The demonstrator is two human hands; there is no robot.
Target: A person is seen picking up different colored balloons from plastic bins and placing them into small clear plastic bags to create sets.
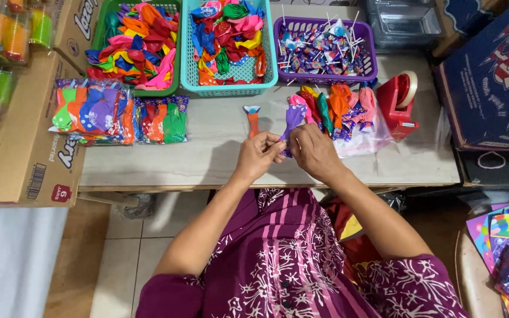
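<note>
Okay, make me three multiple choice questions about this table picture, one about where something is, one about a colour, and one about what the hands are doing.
1. Where is the red tape dispenser?
A. On the table's right end, below the purple basket
B. Inside the green basket
C. On the floor

2. What colour is the middle basket of the three?
A. Purple
B. Teal
C. Yellow

3. What are the hands doing?
A. Resting flat, apart
B. Both lifting a basket
C. Left hand and right hand together pinching a purple balloon

Answers:
1 A, it stands on the table by the purple basket's right corner.
2 B, teal sits between the green and the purple one.
3 C, fingers of both meet on the balloon above the table edge.
</note>
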